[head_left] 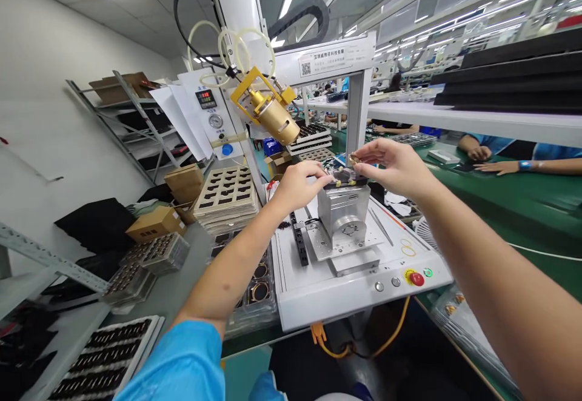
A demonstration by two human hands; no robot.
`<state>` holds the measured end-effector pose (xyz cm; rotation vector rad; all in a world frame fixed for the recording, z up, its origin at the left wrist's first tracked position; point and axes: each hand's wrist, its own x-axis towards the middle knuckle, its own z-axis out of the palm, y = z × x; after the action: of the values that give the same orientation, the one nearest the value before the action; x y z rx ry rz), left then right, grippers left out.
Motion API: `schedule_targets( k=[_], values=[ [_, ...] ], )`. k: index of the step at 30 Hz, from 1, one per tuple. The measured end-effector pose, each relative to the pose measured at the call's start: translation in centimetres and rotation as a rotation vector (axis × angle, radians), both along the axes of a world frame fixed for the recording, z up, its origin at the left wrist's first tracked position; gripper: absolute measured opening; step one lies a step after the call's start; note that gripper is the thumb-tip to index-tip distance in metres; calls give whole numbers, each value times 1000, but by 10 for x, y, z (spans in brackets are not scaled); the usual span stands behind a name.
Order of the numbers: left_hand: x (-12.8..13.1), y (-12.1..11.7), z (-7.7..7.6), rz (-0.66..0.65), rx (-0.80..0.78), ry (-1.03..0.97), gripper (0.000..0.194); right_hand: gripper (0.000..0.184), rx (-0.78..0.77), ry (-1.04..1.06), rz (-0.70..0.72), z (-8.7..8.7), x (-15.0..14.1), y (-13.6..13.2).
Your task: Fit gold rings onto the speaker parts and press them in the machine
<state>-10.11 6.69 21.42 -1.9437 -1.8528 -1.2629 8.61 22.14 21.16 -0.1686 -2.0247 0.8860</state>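
A white benchtop machine point(318, 292) carries a metal fixture block point(344, 210) with small dark parts on top point(344, 177). My left hand point(297, 186) is closed at the block's left top edge, fingertips pinched on the dark parts there. My right hand point(393, 165) is above the block's right side, thumb and forefinger pinched on a small brass-coloured piece point(353, 159). A gold dispensing head point(273, 116) hangs tilted above and left of the block.
Stacked beige part trays point(225, 198) and clear trays of rings point(257, 286) lie left of the machine. Black trays point(107, 358) sit near my left elbow. A red stop button point(416, 278) is on the front panel. Other people's arms point(500, 165) rest on the green table at right.
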Motion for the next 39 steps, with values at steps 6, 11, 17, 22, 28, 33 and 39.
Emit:
schedule_targets(
  k=[6,11,17,22,28,33,39],
  values=[
    [19,40,10,30,-203,39,29,46,-168,15,-48,-34,61,-29],
    [26,31,5,24,-234,88,28,47,-323,-35,-162,-96,125,-43],
    [12,21,-2,-144,-276,154,37,52,-703,-155,-258,-198,181,-53],
    [8,23,-10,-119,-283,319,70,73,-757,-373,-324,-248,188,-53],
    [7,1,-21,-174,-205,275,69,88,-398,-675,-388,-270,160,-61],
    [34,-70,-91,-222,64,-56,45,91,-316,-725,-455,-271,149,-76],
    [105,-95,-232,-116,-269,-839,35,89,-360,-687,-483,-250,157,-69]
  ],
)
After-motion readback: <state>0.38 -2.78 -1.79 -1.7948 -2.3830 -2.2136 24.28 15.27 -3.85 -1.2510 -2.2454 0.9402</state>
